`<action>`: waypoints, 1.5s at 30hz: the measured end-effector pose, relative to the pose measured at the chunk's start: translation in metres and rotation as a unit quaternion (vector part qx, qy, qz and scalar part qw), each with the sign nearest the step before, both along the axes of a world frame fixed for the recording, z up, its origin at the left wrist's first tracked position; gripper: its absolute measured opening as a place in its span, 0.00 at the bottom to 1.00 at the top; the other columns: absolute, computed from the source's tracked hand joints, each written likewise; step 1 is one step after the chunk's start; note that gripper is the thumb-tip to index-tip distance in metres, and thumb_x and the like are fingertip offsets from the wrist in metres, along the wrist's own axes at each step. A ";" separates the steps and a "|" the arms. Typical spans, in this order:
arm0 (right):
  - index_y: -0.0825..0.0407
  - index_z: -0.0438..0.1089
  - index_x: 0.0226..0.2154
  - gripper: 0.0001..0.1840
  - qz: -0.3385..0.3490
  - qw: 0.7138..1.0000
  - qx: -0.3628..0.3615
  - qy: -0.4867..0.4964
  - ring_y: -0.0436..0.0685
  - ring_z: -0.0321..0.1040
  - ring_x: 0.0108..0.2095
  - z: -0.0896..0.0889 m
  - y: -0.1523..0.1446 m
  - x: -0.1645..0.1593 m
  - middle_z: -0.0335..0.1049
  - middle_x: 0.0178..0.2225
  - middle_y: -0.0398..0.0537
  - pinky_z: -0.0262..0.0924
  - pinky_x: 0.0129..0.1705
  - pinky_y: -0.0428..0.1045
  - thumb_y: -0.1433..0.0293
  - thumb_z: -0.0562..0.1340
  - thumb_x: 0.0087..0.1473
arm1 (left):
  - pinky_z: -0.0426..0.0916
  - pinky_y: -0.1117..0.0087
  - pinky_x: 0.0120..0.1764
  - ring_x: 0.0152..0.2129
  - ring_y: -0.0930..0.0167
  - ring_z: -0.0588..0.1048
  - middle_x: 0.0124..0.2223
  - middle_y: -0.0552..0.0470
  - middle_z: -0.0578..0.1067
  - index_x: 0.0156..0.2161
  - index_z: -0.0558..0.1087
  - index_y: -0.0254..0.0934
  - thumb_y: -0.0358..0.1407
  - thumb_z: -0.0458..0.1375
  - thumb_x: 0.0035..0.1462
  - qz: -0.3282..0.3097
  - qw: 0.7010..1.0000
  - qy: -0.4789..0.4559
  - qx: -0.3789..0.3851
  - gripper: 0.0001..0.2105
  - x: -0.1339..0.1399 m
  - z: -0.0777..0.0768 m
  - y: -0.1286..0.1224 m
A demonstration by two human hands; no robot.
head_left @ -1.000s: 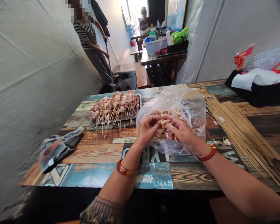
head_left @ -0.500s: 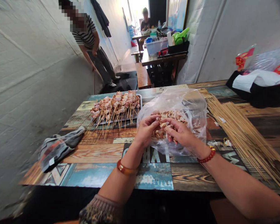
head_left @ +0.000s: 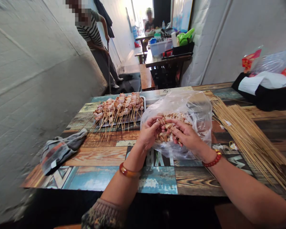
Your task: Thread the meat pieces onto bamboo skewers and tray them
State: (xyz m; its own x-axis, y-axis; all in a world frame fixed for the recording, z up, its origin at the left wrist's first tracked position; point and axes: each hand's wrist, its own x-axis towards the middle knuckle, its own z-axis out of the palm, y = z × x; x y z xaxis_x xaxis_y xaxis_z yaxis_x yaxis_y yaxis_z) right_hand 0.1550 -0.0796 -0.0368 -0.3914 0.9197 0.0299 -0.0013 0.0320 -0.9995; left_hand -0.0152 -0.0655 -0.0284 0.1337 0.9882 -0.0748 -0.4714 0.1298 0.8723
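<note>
two hands are in the clear plastic bag (head_left: 193, 105) on the bench (head_left: 97, 156), right in front of me. my left hand (head_left: 149, 133) and my right hand (head_left: 186, 135) meet over the pile of small food pieces (head_left: 173, 119), fingers curled around some. i cannot tell if there is a stick between them. the pile sits just past my fingertips, as close to one hand as the other. bare sticks (head_left: 248, 133) lie to the right, pointing away from me. finished skewers (head_left: 119, 106) fill a tray (head_left: 143, 109) on the left.

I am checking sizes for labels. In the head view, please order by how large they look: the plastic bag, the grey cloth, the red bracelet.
1. plastic bag
2. grey cloth, clearly smaller
3. red bracelet, smallest by far
</note>
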 end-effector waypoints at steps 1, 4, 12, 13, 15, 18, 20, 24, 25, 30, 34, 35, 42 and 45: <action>0.47 0.62 0.57 0.23 0.001 1.000 0.000 0.002 0.43 0.62 0.19 0.000 0.000 0.000 0.70 0.37 0.46 0.53 0.13 0.39 0.60 0.56 0.61 | 0.68 0.76 0.29 0.23 0.77 0.73 0.29 0.54 0.76 0.38 0.72 0.34 0.37 0.69 0.43 0.005 1.000 0.003 0.003 0.17 0.000 -0.001 0.000; 0.48 0.62 0.57 0.22 0.000 1.000 -0.004 0.004 0.43 0.62 0.19 0.003 -0.001 -0.001 0.70 0.37 0.47 0.53 0.13 0.39 0.60 0.54 0.62 | 0.70 0.74 0.29 0.23 0.76 0.74 0.29 0.54 0.76 0.38 0.70 0.34 0.39 0.70 0.42 0.029 0.999 0.015 0.007 0.19 0.000 -0.003 0.001; 0.45 0.58 0.61 0.25 0.026 0.999 0.013 -0.023 0.44 0.63 0.19 0.004 -0.007 -0.005 0.69 0.37 0.47 0.54 0.14 0.40 0.63 0.54 0.62 | 0.67 0.76 0.26 0.20 0.78 0.71 0.25 0.55 0.75 0.32 0.72 0.33 0.40 0.68 0.44 0.080 0.993 0.071 0.046 0.14 0.003 -0.005 -0.001; 0.45 0.56 0.61 0.26 0.027 0.999 0.013 -0.022 0.44 0.63 0.19 0.004 -0.007 -0.006 0.69 0.36 0.47 0.54 0.14 0.40 0.63 0.54 0.61 | 0.66 0.76 0.25 0.19 0.78 0.70 0.25 0.55 0.74 0.31 0.73 0.33 0.40 0.68 0.43 0.086 0.993 0.070 0.043 0.14 0.003 -0.004 -0.001; 0.45 0.54 0.63 0.28 0.022 1.000 0.004 -0.017 0.45 0.62 0.18 0.004 -0.007 -0.008 0.70 0.36 0.47 0.53 0.14 0.41 0.63 0.54 0.61 | 0.64 0.77 0.24 0.19 0.79 0.69 0.26 0.55 0.75 0.31 0.73 0.33 0.39 0.69 0.42 0.094 0.993 0.070 0.034 0.14 0.004 -0.003 -0.001; 0.45 0.53 0.63 0.30 0.013 1.000 -0.009 -0.013 0.46 0.62 0.18 0.004 -0.006 -0.009 0.71 0.36 0.48 0.52 0.13 0.42 0.62 0.55 0.59 | 0.63 0.77 0.22 0.18 0.79 0.69 0.27 0.54 0.75 0.32 0.74 0.33 0.39 0.68 0.44 0.086 0.993 0.076 0.035 0.13 0.003 -0.002 -0.002; 0.46 0.55 0.62 0.29 0.012 1.000 -0.011 -0.016 0.45 0.62 0.17 0.003 -0.005 -0.008 0.71 0.36 0.48 0.53 0.13 0.42 0.62 0.56 0.59 | 0.64 0.77 0.23 0.19 0.78 0.69 0.27 0.54 0.75 0.33 0.75 0.33 0.39 0.67 0.45 0.074 0.993 0.083 0.041 0.13 0.003 -0.001 -0.002; 0.46 0.55 0.63 0.29 0.011 1.000 -0.015 -0.018 0.45 0.62 0.18 0.002 -0.004 -0.006 0.71 0.37 0.48 0.52 0.13 0.41 0.63 0.55 0.60 | 0.67 0.76 0.26 0.21 0.78 0.71 0.29 0.52 0.76 0.36 0.76 0.32 0.39 0.67 0.46 0.054 0.994 0.085 0.049 0.13 0.003 0.001 -0.003; 0.46 0.55 0.63 0.29 0.008 1.000 -0.013 -0.019 0.45 0.63 0.18 0.002 -0.004 -0.006 0.71 0.37 0.48 0.52 0.13 0.41 0.63 0.54 0.60 | 0.68 0.75 0.27 0.21 0.77 0.72 0.30 0.52 0.76 0.37 0.76 0.33 0.39 0.66 0.47 0.052 0.993 0.089 0.051 0.13 0.003 0.001 -0.003; 0.46 0.56 0.63 0.28 0.008 1.000 -0.012 -0.016 0.45 0.62 0.18 0.004 -0.005 -0.006 0.71 0.35 0.48 0.53 0.13 0.41 0.63 0.53 0.61 | 0.70 0.74 0.28 0.21 0.76 0.73 0.31 0.52 0.77 0.39 0.75 0.34 0.38 0.66 0.48 0.066 0.988 0.118 0.079 0.13 0.004 -0.001 -0.003; 0.47 0.57 0.63 0.28 0.005 1.000 -0.029 -0.006 0.45 0.61 0.18 0.006 -0.005 -0.006 0.71 0.35 0.48 0.52 0.12 0.40 0.62 0.53 0.60 | 0.71 0.72 0.27 0.21 0.75 0.74 0.31 0.52 0.77 0.39 0.74 0.35 0.39 0.66 0.48 0.073 0.987 0.118 0.085 0.14 0.005 -0.003 -0.002; 0.47 0.57 0.63 0.28 0.004 0.999 -0.032 -0.003 0.44 0.61 0.18 0.006 -0.005 -0.006 0.71 0.35 0.48 0.52 0.12 0.40 0.62 0.53 0.61 | 0.71 0.72 0.28 0.21 0.75 0.74 0.31 0.52 0.77 0.39 0.74 0.35 0.40 0.66 0.48 0.073 0.987 0.117 0.084 0.14 0.005 -0.004 -0.002; 0.47 0.53 0.65 0.31 0.010 1.000 -0.018 -0.010 0.45 0.61 0.18 0.004 -0.005 -0.006 0.70 0.36 0.48 0.51 0.13 0.41 0.63 0.53 0.61 | 0.71 0.72 0.28 0.21 0.75 0.74 0.28 0.53 0.77 0.36 0.76 0.34 0.40 0.67 0.47 0.076 0.985 0.128 0.087 0.13 0.004 -0.003 -0.002; 0.46 0.50 0.66 0.32 0.017 1.000 -0.008 -0.013 0.45 0.61 0.17 0.005 -0.005 -0.006 0.70 0.35 0.48 0.52 0.14 0.42 0.63 0.54 0.60 | 0.69 0.73 0.27 0.21 0.76 0.72 0.28 0.53 0.77 0.35 0.77 0.34 0.39 0.67 0.46 0.087 0.982 0.138 0.096 0.12 0.004 -0.003 -0.002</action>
